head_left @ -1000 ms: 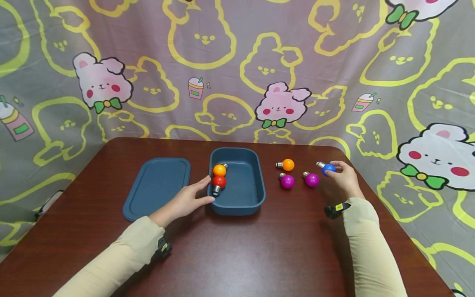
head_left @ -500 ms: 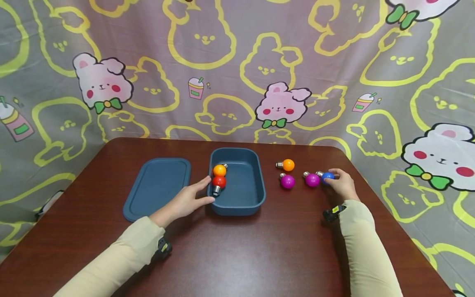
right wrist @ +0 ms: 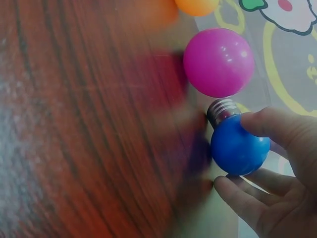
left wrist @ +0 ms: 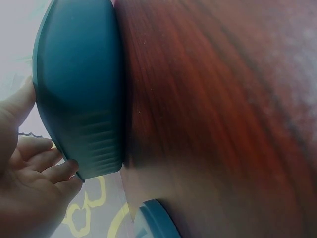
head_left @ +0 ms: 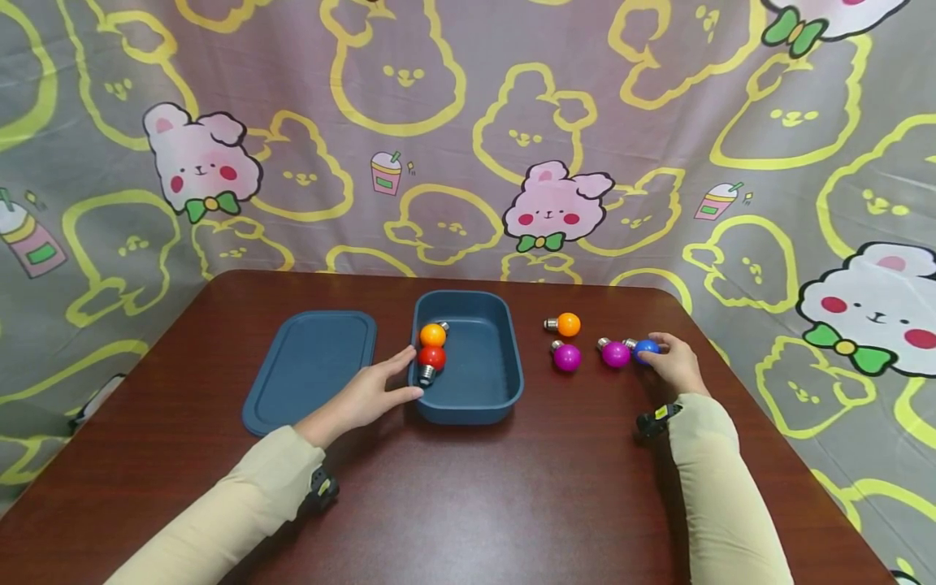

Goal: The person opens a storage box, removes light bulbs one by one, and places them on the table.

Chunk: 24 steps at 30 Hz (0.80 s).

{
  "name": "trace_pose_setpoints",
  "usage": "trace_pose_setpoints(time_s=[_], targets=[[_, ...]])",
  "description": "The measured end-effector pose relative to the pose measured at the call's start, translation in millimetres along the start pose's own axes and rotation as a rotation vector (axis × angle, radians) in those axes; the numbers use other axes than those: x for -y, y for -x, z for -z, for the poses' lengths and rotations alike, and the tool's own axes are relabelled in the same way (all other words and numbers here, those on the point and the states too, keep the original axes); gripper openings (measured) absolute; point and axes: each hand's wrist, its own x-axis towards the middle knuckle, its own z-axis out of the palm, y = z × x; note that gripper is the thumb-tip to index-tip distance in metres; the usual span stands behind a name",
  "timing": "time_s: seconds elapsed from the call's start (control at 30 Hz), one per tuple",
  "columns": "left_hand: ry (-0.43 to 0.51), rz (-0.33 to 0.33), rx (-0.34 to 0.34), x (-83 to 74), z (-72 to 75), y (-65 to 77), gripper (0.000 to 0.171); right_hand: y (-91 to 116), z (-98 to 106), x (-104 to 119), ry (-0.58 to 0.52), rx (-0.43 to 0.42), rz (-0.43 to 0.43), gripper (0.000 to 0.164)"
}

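Note:
In the head view my right hand (head_left: 676, 363) pinches a blue light bulb (head_left: 645, 351) at the right of the table. In the right wrist view the thumb lies on the blue bulb (right wrist: 240, 146), with the fingers below it. Its metal base sits close beside a purple bulb (right wrist: 219, 62). My left hand (head_left: 369, 396) touches the left rim of a dark blue box (head_left: 504, 398), fingers extended and spread from the thumb. Inside the box, along its left wall, lie an orange bulb (head_left: 432, 335) and a red bulb (head_left: 431, 357).
A flat blue lid (head_left: 314, 361) lies left of the box. Between the box and my right hand are another orange bulb (head_left: 568, 325) and two purple bulbs, one nearer the box (head_left: 566, 357). A patterned curtain (head_left: 453, 162) hangs behind the brown table (head_left: 475, 504).
My right hand has brought the blue bulb down and slightly left, close beside the right-hand purple bulb; in the last half second it has stayed there. My left hand has not moved.

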Motion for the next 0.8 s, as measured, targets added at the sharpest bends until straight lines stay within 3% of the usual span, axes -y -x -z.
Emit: trace_pose_setpoints(time_s=[0.8], targets=[[0.007, 0.006, 0.007, -0.1, -0.2, 0.0, 0.072, -0.8, 1.3, -2.4, -0.005, 0.018, -0.011, 0.049]])
